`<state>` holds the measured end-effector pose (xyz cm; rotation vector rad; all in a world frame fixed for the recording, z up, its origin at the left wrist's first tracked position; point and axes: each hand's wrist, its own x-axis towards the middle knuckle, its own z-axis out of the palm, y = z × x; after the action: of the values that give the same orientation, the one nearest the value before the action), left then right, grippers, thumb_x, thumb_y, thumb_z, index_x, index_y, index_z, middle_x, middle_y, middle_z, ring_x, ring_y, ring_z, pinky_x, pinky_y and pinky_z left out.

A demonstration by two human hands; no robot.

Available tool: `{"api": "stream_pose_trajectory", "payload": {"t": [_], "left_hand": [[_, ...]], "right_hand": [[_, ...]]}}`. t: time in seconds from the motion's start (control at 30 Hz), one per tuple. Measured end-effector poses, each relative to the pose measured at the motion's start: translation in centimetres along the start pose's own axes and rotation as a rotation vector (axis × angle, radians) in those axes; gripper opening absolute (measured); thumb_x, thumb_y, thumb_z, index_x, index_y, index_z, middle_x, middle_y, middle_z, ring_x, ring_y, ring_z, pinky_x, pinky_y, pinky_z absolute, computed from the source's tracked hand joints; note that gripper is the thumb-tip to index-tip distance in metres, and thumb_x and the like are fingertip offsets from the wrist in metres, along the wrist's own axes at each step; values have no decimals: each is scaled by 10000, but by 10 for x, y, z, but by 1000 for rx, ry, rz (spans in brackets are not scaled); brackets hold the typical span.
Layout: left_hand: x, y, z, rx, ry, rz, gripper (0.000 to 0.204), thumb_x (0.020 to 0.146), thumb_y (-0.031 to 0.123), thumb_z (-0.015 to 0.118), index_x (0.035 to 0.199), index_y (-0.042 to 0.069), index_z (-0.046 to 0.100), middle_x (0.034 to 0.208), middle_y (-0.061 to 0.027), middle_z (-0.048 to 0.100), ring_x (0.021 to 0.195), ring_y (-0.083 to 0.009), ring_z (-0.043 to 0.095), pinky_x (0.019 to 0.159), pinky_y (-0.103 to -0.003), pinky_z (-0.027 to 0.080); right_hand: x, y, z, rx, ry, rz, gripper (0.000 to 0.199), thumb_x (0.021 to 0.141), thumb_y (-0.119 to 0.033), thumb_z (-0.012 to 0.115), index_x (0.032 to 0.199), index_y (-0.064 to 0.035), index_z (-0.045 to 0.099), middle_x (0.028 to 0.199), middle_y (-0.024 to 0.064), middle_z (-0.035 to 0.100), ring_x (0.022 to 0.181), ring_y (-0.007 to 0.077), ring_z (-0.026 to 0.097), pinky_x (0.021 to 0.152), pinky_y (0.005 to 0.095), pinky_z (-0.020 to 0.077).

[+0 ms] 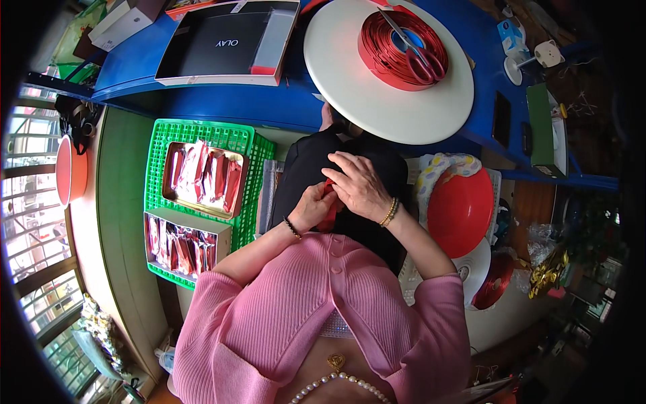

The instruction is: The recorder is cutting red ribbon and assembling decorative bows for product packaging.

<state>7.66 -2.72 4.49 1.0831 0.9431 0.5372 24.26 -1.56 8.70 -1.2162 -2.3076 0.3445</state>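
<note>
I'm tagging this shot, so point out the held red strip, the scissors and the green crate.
Red strip (330, 219): head view, on its lower part.
Scissors (414, 50): head view, where blades meet handles.
Green crate (208, 128): head view, on its far rim.

a narrow red strip (328, 218) is held in the left hand (311, 205), close against the right hand (360, 186); one part shows at the fingertips, another runs down toward the body, its middle hidden by the hands.
</note>
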Motion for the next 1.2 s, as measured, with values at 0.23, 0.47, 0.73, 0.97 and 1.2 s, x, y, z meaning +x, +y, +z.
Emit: {"api": "stream_pose_trajectory", "payload": {"t": [0.23, 0.47, 0.73, 0.97, 1.2], "left_hand": [[0, 0, -2, -76, -85, -47, 164, 914, 109, 477, 936, -9, 588, 789, -29, 619, 723, -77, 565, 673, -226, 468], [1, 11, -13, 113, -142, -18, 178, 919, 125, 475, 963, -5, 588, 823, -32, 612, 755, -88, 562, 721, -238, 462], [3, -3, -5, -251, -149, -166, 199, 937, 130, 430, 1009, -1, 561, 815, -54, 616, 767, -121, 589, 726, -263, 485], [12, 4, -9, -228, -80, -148, 180, 918, 140, 464, 955, -3, 566, 770, -61, 623, 698, -134, 599, 668, -264, 484], [38, 20, -20, -621, 138, -76, 200, 949, 168, 442, 1007, 8, 545, 823, -109, 640, 723, -187, 639, 665, -315, 535]], "right_hand": [[0, 12, 2, 53, -24, -58, 185, 771, -125, 601, 951, -96, 632, 1113, 79, 556, 1123, 234, 482, 916, 408, 371], [-2, 16, 5, 43, 45, -97, 156, 756, -119, 625, 904, -103, 668, 1038, 57, 599, 1046, 223, 540, 886, 377, 398], [-10, 15, 17, 1, 71, -81, 207, 744, -109, 597, 940, -109, 662, 1073, 53, 579, 1064, 217, 520, 910, 385, 386], [-5, 14, 16, 92, 147, 18, 360, 760, -143, 624, 1114, -92, 586, 1115, 106, 553, 1094, 253, 499, 929, 399, 382], [-26, 2, 46, 857, 52, 669, 670, 791, -324, 693, 1270, 27, 383, 1122, 161, 580, 1064, 218, 563, 884, 333, 449]]}}
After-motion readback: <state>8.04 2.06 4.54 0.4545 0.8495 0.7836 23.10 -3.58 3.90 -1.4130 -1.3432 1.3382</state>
